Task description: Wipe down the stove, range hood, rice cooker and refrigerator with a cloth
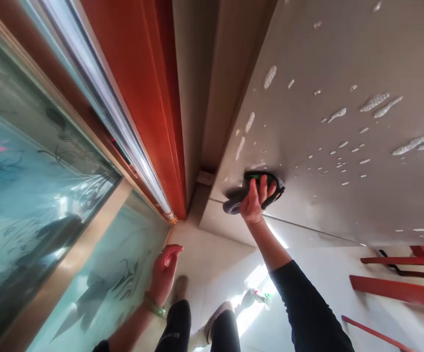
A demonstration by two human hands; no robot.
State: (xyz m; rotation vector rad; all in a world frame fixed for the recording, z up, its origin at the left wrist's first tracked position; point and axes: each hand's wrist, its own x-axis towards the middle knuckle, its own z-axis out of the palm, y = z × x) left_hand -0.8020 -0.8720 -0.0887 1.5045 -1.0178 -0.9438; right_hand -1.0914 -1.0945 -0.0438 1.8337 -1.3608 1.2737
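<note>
Standing well to the left of the grey-brown panel [344,58] are two patterned glass panes [32,205], parted by one tan frame bar [63,271]. Nearer the panel's left side slant one silvery bar [123,132] and one broad red post [142,93]. Lower down, left of the panel's bottom corner and apart from it, hangs the left hand [166,274], its fingers loosely curled around nothing; one green bangle [155,307] circles the wrist. Below the panel are two dark-clad legs [175,325] and two shoes [219,313] on a pale floor [200,244]. At the panel's lower left, the right hand [256,198] grips one dark pad [234,204] against the surface, with at least three fingers showing; whether it is cloth or sponge, I cannot tell. One dark sleeve [305,303] covers that arm. One thin seam [307,226] crosses the panel's lower part. More than a dozen foam patches [375,102] dot the panel to the right of the pad and above it. Below the panel's right end lie at least three red bars [395,288].
</note>
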